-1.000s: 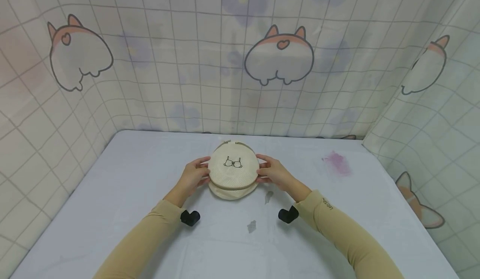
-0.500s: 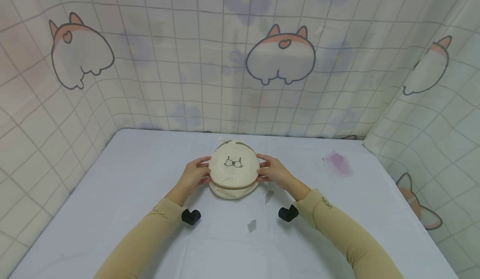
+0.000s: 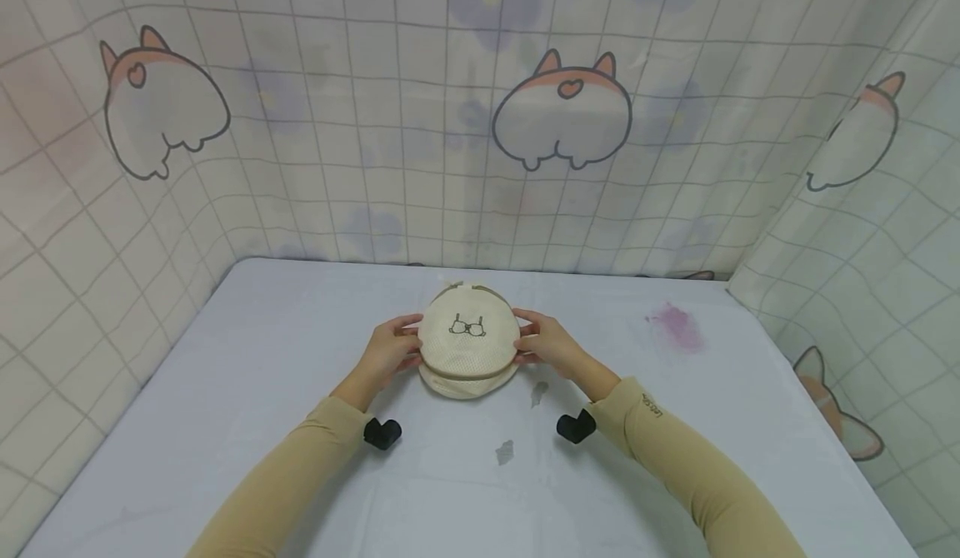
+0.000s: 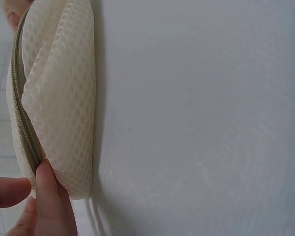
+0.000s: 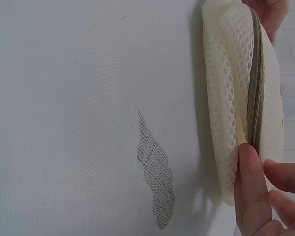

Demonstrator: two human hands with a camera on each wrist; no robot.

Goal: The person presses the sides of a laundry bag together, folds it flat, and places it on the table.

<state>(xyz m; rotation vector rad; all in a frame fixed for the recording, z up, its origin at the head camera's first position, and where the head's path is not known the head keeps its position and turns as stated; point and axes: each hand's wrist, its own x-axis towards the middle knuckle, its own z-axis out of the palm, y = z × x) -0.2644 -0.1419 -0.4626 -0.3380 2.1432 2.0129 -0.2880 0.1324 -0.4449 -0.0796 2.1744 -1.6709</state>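
Observation:
A round cream mesh laundry bag [image 3: 468, 341] with a bra drawing on its lid lies toward the back of the table. My left hand [image 3: 388, 348] holds its left side and my right hand [image 3: 550, 343] its right side. In the left wrist view, fingers [image 4: 50, 196] press the mesh below the brown zipper [image 4: 23, 118], with the thumb across from them on the lid side. The right wrist view shows the same hold, fingers [image 5: 253, 182] under the zipper [image 5: 256, 83]. The mesh side wall is folded and sagging.
The bag sits on a white-covered table [image 3: 285, 358]. Two grey mesh-like patches [image 3: 504, 452] and a pink stain [image 3: 677, 326] mark the cover. Patterned grid curtains [image 3: 337, 125] enclose the back and both sides. A black wrist mount [image 3: 382, 434] juts from each sleeve.

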